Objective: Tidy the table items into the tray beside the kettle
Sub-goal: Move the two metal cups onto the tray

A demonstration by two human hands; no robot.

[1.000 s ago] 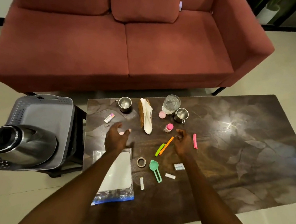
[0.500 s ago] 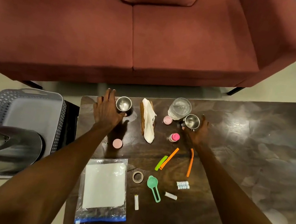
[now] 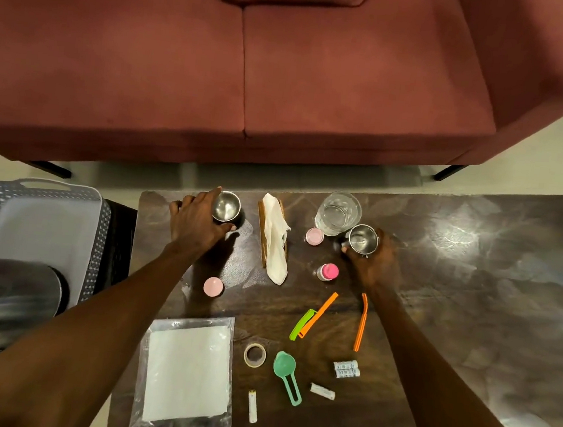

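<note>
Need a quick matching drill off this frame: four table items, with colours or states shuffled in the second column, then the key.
Column 1:
1. left steel cup
2. measuring scoop
3. drinking glass
4. tape roll

Column 2:
A. clear, standing untouched
B. green, lying flat
C. gripped by the left hand
D. beige ring beside the scoop

Pairs: 1-C, 2-B, 3-A, 4-D

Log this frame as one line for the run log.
left hand grips left steel cup | right hand grips right steel cup | tray: no table items
</note>
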